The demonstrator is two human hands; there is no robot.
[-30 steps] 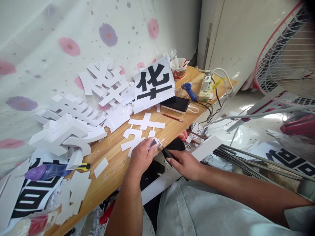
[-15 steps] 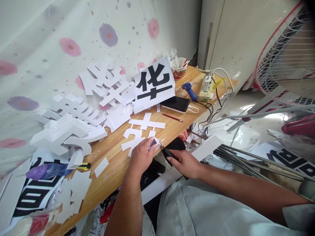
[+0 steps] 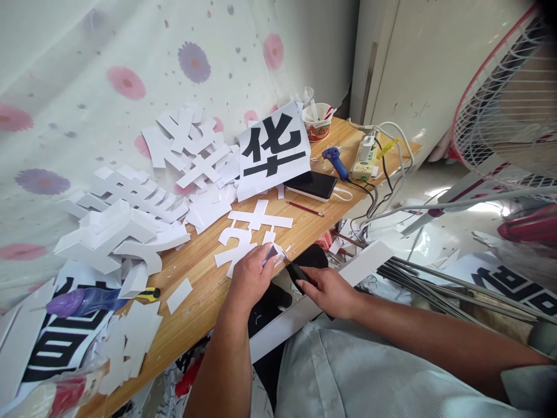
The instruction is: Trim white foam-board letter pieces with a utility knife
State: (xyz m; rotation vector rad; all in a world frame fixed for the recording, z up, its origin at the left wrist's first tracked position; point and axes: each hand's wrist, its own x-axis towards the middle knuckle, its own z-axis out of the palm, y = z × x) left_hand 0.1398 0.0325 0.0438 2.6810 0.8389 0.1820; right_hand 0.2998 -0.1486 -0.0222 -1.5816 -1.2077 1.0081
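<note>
My left hand (image 3: 251, 273) pinches a small white board piece (image 3: 279, 253) at the table's front edge; a greyish patch shows beside the thumb. My right hand (image 3: 324, 288) is wrapped round the black handle of a cutter knife (image 3: 296, 274), its thin blade touching or nearly touching the piece. Just beyond my left hand lie a white cut-out character part (image 3: 260, 216) and a curved white cut-out (image 3: 235, 244). Behind them a printed sheet with a black character (image 3: 273, 150) leans on a pile of white pieces. A long white strip (image 3: 365, 261) lies beneath my right hand.
On the wooden table (image 3: 195, 302) are a red pencil (image 3: 305, 208), a phone (image 3: 311, 184), a blue glue gun (image 3: 335, 161), a power strip (image 3: 364, 155) and a paper bowl (image 3: 317, 123). White built-up letters (image 3: 108, 232) and a screwdriver (image 3: 87, 303) lie left. A fan (image 3: 500, 110) stands right.
Both hands stay almost in the same place, with the knife still at the white piece. The view has shifted very slightly.
</note>
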